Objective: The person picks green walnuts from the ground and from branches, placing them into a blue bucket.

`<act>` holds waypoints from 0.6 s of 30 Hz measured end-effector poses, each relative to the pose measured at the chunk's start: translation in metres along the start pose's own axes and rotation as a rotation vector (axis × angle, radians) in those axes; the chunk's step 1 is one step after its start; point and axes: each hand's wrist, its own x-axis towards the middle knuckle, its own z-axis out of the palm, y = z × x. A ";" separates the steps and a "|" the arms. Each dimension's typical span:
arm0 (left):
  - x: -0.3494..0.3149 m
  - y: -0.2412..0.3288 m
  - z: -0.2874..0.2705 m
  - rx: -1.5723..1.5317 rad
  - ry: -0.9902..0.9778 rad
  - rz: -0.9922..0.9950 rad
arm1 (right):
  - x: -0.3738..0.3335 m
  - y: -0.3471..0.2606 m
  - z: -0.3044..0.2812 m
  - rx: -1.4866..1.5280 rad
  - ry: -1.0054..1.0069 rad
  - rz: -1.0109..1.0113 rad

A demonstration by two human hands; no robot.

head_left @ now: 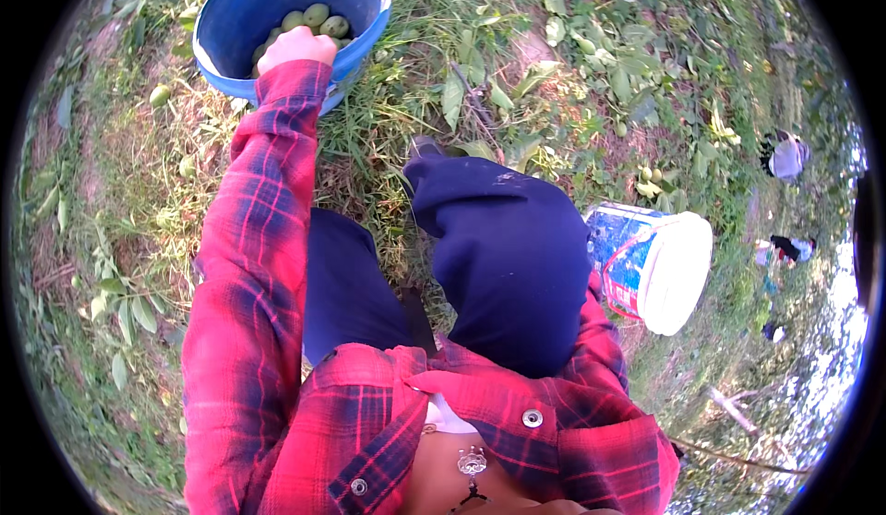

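Observation:
A blue bucket [208,30] stands on the grass at the upper left, with several green, rounded fruits [316,15] inside that look like walnuts in their husks. My left arm reaches out over the bucket's near rim. Just inside it, close to the fruits, is my left hand [297,51], curled like a fist. Its fingertips are turned away, so whatever it may hold is hidden. My right hand cannot be seen; that arm goes down behind my bent right knee [503,257].
To the right of my knee a white and blue pail [678,270] with a red handle lies tilted. Loose green fruits lie about, one left of the bucket [160,95] and a few above the pail [650,181]. Leafy twigs [138,312] litter the grass. Bags or clothes [786,157] lie far right.

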 end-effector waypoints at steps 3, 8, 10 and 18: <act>0.001 -0.012 -0.007 0.033 0.011 -0.039 | -0.057 -0.014 -0.022 0.219 0.000 0.155; -0.015 0.005 -0.013 0.080 -0.009 -0.015 | -0.123 0.029 -0.040 0.416 0.094 0.339; -0.006 -0.004 -0.006 0.107 -0.006 -0.008 | -0.132 0.037 -0.042 0.472 0.118 0.383; 0.002 -0.001 0.004 0.193 0.077 -0.067 | -0.087 0.066 -0.025 0.776 0.172 0.456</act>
